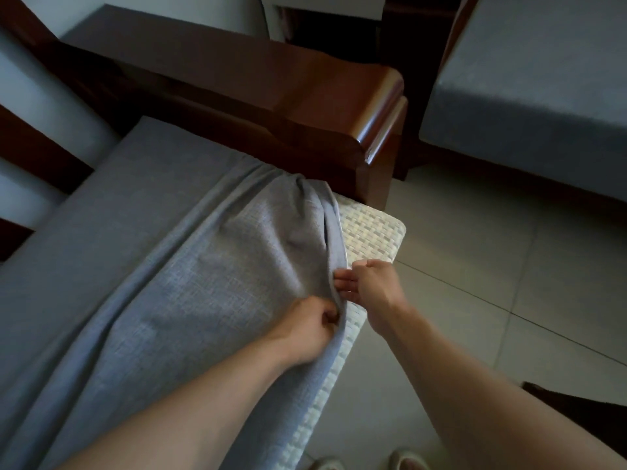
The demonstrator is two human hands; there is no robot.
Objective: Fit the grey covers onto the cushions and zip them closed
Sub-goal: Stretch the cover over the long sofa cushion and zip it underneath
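Note:
A grey cover (210,266) lies wrinkled over a white woven cushion (369,232) on the sofa seat. The cushion's front right corner and front edge stick out bare from under the cover. My left hand (305,327) is clenched on the cover's hem near the front edge. My right hand (366,283) is beside it, fingers pinching the same hem just above the left hand. No zip is visible.
A dark wooden armrest (305,106) runs along the far side of the seat. A second grey-cushioned chair (529,79) stands at the upper right. The tiled floor (475,266) lies to the right, with slippers (403,461) at the bottom edge.

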